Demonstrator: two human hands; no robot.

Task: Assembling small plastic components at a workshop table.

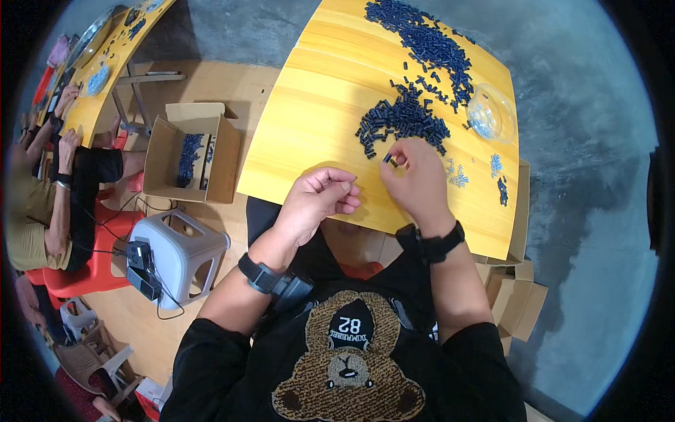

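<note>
My right hand (419, 177) is over the yellow table with its fingertips pinched on a small dark cylindrical piece (389, 159). Just beyond it lies a heap of the same dark blue-black pieces (397, 118). My left hand (320, 200) is at the table's near edge, fingers curled and thumb against the forefinger. Whatever it may hold is too small to make out. Beside my right hand lie small clear, pale pieces (458, 176) in a loose cluster. Both wrists wear black bands.
A larger spread of dark pieces (429, 42) covers the far part of the table (295, 119). A clear bowl (491, 114) stands at its right edge. To the left are an open carton (228, 162), a grey stool (169, 243) with black devices, and a seated person at another table.
</note>
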